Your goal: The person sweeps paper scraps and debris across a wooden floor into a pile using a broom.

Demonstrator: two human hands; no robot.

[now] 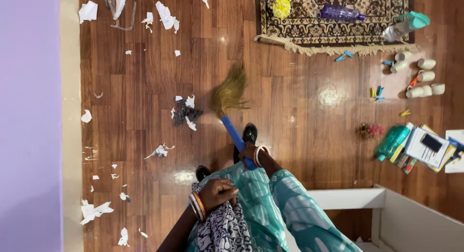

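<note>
your right hand (250,154) is wrapped tight around the top end of the blue handle of the broom (231,104), just right of the middle of the frame. the handle slants up and left, and the soft straw-colored brush end rests on the wooden floor (299,136) near the middle. your left hand (220,191) is closed on a bunch of patterned cloth (222,230) low in the middle. the broom looks light, with a stiff handle and a bendy brush, so hold it by the handle and not the bristles. just left of the brush sits a small pile of dark and white scraps (185,112). more torn paper bits (164,14) lie at the upper left and lower left; they look very light and may flutter away. a rug (309,27) is at the top.
</note>
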